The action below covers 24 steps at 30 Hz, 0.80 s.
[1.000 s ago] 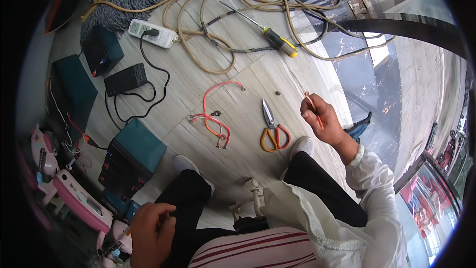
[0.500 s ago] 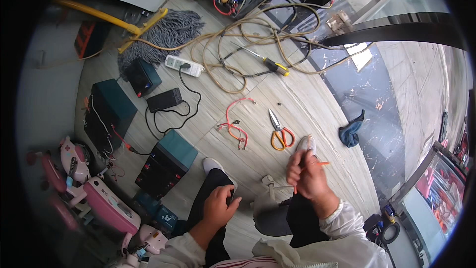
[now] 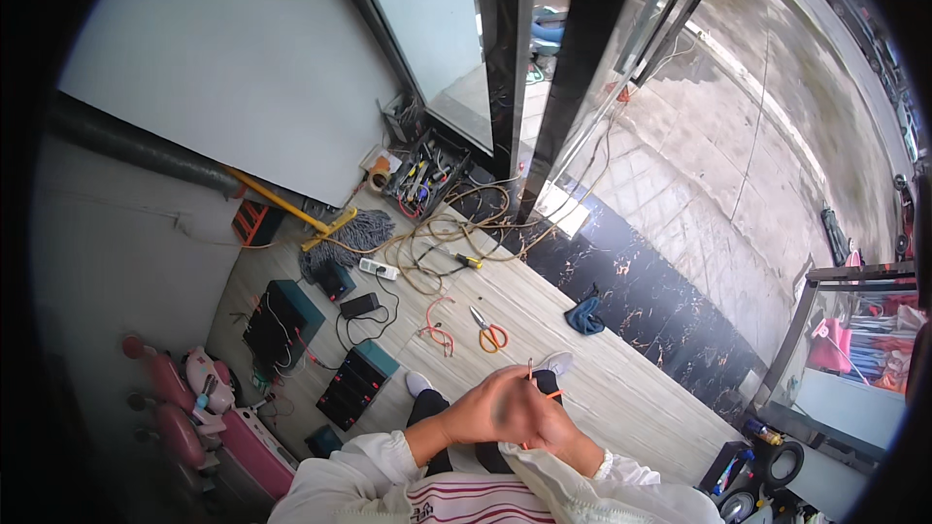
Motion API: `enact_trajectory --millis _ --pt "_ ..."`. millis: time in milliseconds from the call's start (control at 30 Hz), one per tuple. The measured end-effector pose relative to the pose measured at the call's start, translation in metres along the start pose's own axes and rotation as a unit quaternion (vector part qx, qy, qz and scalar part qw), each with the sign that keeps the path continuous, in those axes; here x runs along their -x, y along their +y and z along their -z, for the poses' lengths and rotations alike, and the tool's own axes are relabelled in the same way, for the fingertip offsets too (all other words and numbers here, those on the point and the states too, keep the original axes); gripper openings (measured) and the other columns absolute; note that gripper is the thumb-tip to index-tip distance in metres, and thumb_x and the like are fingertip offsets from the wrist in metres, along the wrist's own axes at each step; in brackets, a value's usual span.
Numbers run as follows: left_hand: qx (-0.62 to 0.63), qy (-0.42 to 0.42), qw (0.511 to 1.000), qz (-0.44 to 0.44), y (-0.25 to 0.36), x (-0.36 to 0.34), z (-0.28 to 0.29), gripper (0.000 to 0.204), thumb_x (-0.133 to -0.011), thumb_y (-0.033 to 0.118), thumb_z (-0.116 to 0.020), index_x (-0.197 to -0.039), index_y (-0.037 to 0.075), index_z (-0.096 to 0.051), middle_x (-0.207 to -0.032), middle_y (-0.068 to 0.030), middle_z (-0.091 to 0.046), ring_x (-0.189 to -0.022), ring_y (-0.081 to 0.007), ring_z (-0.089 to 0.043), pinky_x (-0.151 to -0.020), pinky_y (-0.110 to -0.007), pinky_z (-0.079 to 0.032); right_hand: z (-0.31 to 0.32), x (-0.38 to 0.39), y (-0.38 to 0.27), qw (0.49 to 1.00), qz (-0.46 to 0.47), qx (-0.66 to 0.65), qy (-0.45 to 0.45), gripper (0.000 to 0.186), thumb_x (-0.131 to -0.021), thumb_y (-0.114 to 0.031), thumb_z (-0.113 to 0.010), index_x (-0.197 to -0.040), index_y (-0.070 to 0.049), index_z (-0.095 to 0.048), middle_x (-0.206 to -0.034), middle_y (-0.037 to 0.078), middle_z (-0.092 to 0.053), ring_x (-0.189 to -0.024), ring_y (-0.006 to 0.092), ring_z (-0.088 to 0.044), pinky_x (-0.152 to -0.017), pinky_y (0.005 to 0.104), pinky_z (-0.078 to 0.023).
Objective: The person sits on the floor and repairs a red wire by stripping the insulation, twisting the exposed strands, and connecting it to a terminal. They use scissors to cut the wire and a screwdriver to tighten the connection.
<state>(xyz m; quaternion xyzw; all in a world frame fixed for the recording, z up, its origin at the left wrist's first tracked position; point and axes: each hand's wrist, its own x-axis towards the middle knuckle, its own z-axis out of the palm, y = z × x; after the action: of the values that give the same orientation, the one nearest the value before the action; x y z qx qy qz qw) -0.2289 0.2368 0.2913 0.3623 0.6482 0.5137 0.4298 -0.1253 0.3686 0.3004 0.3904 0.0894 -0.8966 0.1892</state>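
Observation:
My two hands meet in front of my body. My right hand (image 3: 555,424) is closed on a thin orange wire (image 3: 554,394), parts of which stick out between the fingers. Against it lies my left hand (image 3: 485,409), its fingers drawn in and partly hidden; what they grip cannot be made out. Beyond the hands, scissors (image 3: 493,338) with orange handles lie on the floor, blades slightly apart. Left of them are short red wires (image 3: 442,338) with metal ends. A black battery pack (image 3: 357,386) with a green top stands to the left, near a larger dark battery case (image 3: 282,327).
A power strip (image 3: 379,270) and black adapter (image 3: 360,306) lie farther off, beside a grey mop (image 3: 361,235). Long cable coils (image 3: 505,212), a screwdriver (image 3: 468,260) and an open toolbox (image 3: 427,175) lie beyond. A dark blue cloth (image 3: 584,316) sits right; a pink ride-on (image 3: 248,446) stands left.
My left hand has moved right from over my leg to meet my right hand, which still holds the orange wire. The view has tilted up, showing the doorway and pavement outside.

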Motion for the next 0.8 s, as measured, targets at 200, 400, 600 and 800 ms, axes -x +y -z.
enact_trajectory --millis 200,400,600,800 --pt "-0.073 -0.049 0.992 -0.089 0.184 -0.104 -0.046 0.083 -0.067 0.027 -0.079 -0.135 0.005 -0.037 -0.138 -0.0151 -0.039 -0.126 -0.0287 -0.041 -0.104 -0.038 -0.035 -0.018 0.147 -0.094 0.981 0.125 0.058 -0.136 0.043 -0.096 -0.051 -0.033 -0.087 -0.011 -0.044 -0.067 -0.002 -0.039 -0.052 0.0083 -0.037 -0.048 0.0223 -0.032" --pt "-0.029 -0.114 0.986 -0.117 0.255 -0.193 -0.114 0.075 -0.064 0.018 -0.081 -0.129 0.006 -0.046 -0.129 -0.0119 -0.044 -0.121 -0.0246 -0.045 -0.101 -0.035 -0.037 0.001 0.240 -0.172 0.962 0.234 0.056 -0.131 0.039 -0.097 -0.050 -0.035 -0.091 -0.013 -0.048 -0.066 -0.004 -0.039 -0.051 0.0054 -0.034 -0.044 0.0206 -0.029" --pt "0.029 -0.062 0.990 -0.120 0.277 -0.290 -0.125 0.073 -0.079 0.027 -0.072 -0.138 0.004 -0.035 -0.139 -0.0123 -0.035 -0.128 -0.0235 -0.038 -0.104 -0.039 -0.035 0.034 0.257 -0.275 0.944 0.281 -0.065 -0.162 0.030 -0.097 -0.044 -0.041 -0.089 -0.016 -0.050 -0.062 -0.004 -0.035 -0.051 0.0066 -0.032 -0.044 0.0203 -0.027" --pt "0.113 0.099 0.988 -0.028 0.249 -0.409 -0.084 0.048 -0.092 0.017 -0.055 -0.134 0.000 -0.037 -0.127 -0.0113 -0.047 -0.118 -0.0218 -0.047 -0.097 -0.032 -0.039 0.072 0.293 -0.473 0.894 0.408 -0.151 -0.110 0.034 -0.099 -0.040 -0.034 -0.092 -0.014 -0.053 -0.066 0.002 -0.043 -0.058 0.0134 -0.040 -0.051 0.0274 -0.035"
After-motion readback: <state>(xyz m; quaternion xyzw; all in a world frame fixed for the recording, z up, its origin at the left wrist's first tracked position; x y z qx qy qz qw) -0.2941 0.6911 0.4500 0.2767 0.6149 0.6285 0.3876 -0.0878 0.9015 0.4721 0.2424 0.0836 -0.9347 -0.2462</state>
